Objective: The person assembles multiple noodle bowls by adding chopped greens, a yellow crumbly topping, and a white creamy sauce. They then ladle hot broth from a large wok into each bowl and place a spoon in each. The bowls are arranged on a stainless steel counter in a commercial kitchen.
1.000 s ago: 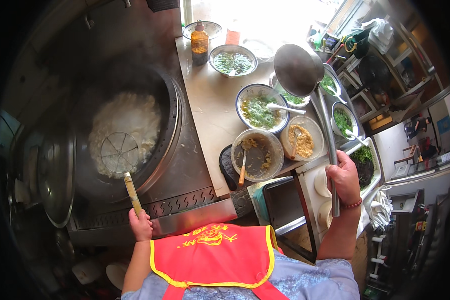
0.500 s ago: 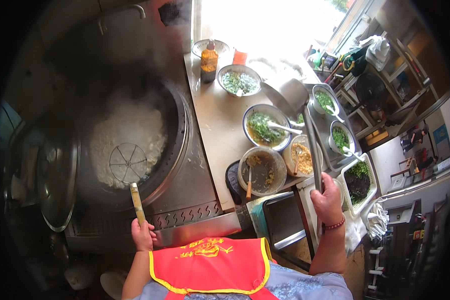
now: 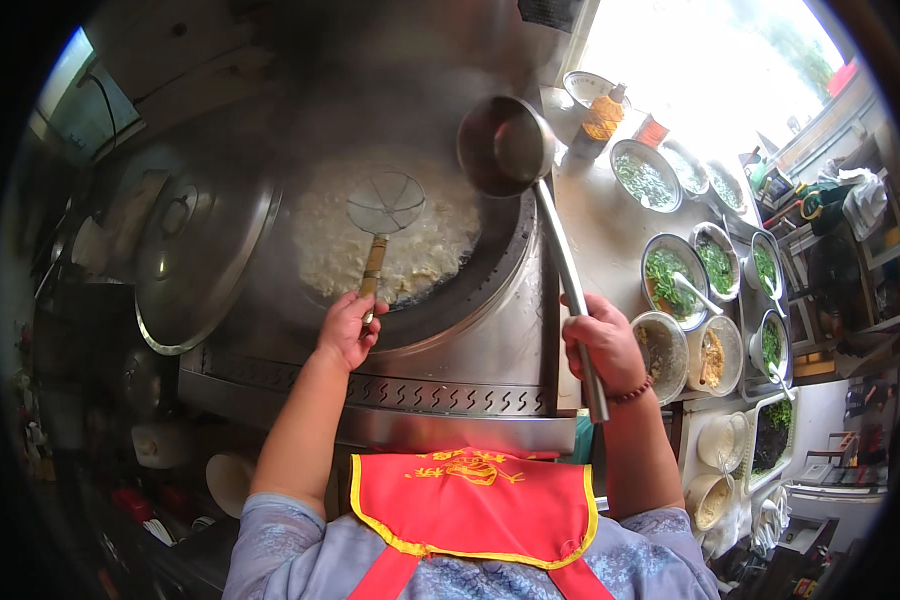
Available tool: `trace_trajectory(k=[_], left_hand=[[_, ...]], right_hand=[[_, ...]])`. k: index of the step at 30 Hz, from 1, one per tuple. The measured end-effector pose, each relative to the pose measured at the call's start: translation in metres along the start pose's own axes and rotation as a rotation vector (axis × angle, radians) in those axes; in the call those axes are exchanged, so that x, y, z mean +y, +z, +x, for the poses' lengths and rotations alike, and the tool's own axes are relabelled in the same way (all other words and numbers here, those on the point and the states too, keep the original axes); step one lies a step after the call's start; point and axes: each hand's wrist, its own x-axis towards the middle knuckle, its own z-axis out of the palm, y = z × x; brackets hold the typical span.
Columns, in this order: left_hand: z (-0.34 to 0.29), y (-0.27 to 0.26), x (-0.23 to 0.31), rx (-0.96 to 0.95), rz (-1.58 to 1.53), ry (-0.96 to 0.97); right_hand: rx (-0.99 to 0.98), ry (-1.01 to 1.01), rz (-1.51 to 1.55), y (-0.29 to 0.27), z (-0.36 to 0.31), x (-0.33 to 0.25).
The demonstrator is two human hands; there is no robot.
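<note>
A big steaming wok full of pale bubbling liquid fills the middle of the stove. My left hand grips the wooden handle of a wire skimmer, whose round mesh head hangs over the liquid. My right hand is closed on the long metal handle of a large steel ladle. The ladle's bowl is raised over the wok's right rim.
A large metal lid leans left of the wok. On the counter at right stand several bowls of chopped greens and other ingredients, plus a brown bottle. The stove's vented steel front runs before me.
My view has swung left toward the wok. The ladle moved from over the bowls on the counter to above the wok's rim, and the skimmer now reaches over the liquid.
</note>
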Motion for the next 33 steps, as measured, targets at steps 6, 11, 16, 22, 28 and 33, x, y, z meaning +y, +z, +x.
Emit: trace_trajectory(k=[6,11,16,22,28,33], left_hand=[[0.062,0.023,-0.013,0.025,0.058,-0.149],[0.094,0.024,-0.023,0.096,0.192,-0.142],[0.092,0.034,-0.021,0.194,0.437,-0.127],[0.043,0.034,-0.010,0.196,0.568,0.083],[-0.028,0.025,-0.002,0.161,0.374,0.320],[-0.067,0.018,-0.036,0.127,0.385,0.276]], right_hand=[[-0.031,0.067,-0.387,0.067,0.105,0.044],[0.093,-0.013,-0.897,0.102,0.148,0.082],[0.013,0.120,-0.702,0.104,0.149,0.088],[-0.239,0.287,0.208,0.063,0.121,0.074],[-0.462,0.223,0.587,0.009,0.041,0.042],[-0.371,0.072,0.557,-0.047,-0.041,0.015]])
